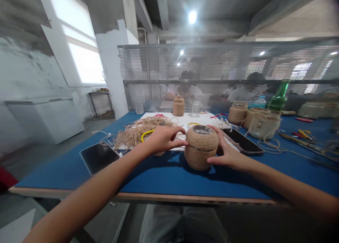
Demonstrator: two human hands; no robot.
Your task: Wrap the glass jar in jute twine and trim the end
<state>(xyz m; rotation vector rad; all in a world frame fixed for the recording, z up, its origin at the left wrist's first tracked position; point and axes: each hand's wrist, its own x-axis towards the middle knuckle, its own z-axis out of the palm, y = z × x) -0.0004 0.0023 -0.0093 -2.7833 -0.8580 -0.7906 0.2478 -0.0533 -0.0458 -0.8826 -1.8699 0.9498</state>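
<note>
A rounded jar wrapped in jute twine (200, 155) stands at the front of the blue table, tilted slightly, its dark opening or base facing up. A narrow gap in the winding runs around its middle. My right hand (228, 153) grips the jar's right side, thumb in front and fingers behind. On the left, my left hand (166, 139) has thumb and forefinger close together at the jar's side; what they pinch is too small to make out. Behind that hand lies a loose heap of jute twine (132, 132), with yellow-handled scissors (145, 134) partly hidden in it.
Phones lie at left (99, 157) and right (243, 142). A wrapped bottle (179, 106) and a glass jar (195, 109) stand on white board. More wrapped jars (238, 113), a green bottle (278, 96) and tools (304, 135) occupy the right. A perforated metal screen (159, 66) closes the back; people sit beyond.
</note>
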